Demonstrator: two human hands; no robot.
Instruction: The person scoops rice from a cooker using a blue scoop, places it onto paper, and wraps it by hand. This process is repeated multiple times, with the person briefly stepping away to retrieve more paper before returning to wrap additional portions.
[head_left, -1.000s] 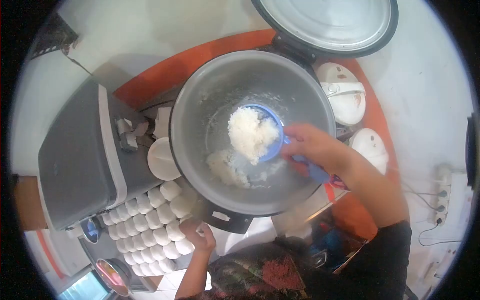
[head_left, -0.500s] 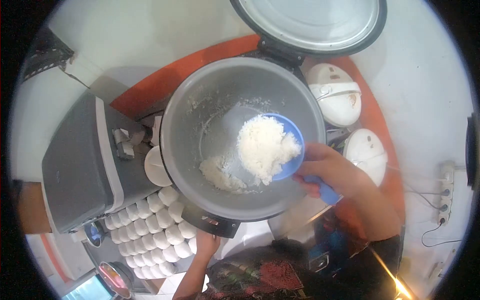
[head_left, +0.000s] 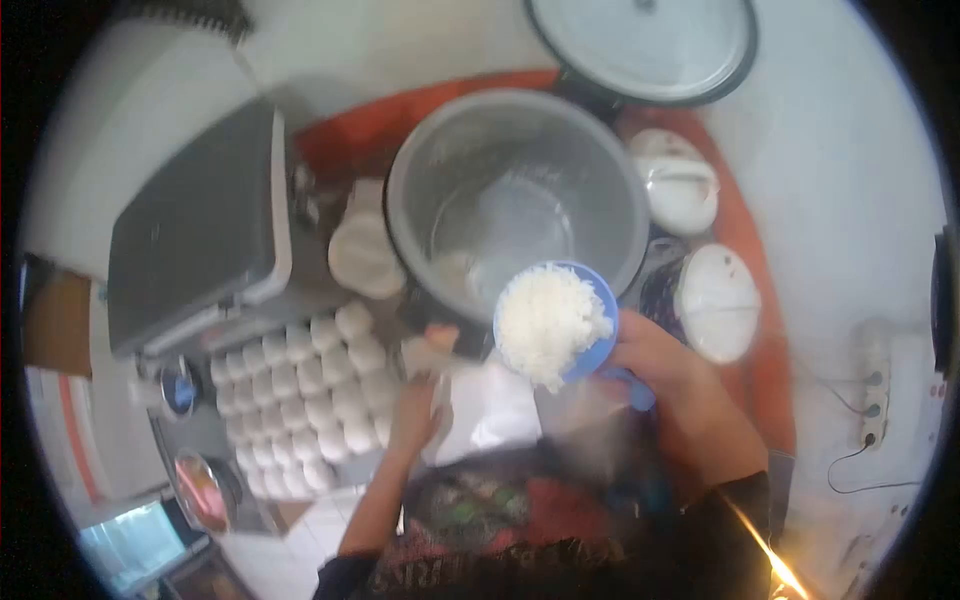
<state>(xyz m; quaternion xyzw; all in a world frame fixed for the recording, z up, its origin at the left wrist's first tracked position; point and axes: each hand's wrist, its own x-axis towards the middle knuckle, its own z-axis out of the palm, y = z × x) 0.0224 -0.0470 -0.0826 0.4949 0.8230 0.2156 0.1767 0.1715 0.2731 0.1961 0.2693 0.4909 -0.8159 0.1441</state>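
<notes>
My right hand (head_left: 662, 365) is closed around the handle of a round blue plastic scoop (head_left: 600, 345) heaped with white cooked rice (head_left: 550, 320). I hold it above the near rim of the big grey metal cooker pot (head_left: 590, 170). My left hand (head_left: 416, 405) is beside white paper (head_left: 492, 412), and its grip is too blurred to tell.

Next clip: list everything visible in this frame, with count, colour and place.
pot: one, grey, centre, nearly empty
lid: one, grey, open behind the pot
scoop: one, blue, over the pot's near rim
rice: one heap, white, in the scoop
small cookers: two, white, right of the pot
box: one, grey, left
mounds: many, white, in rows below the box
power strip: one, white, far right
left hand: beside the mounds, grip blurred
right hand: gripping the scoop's handle
</notes>
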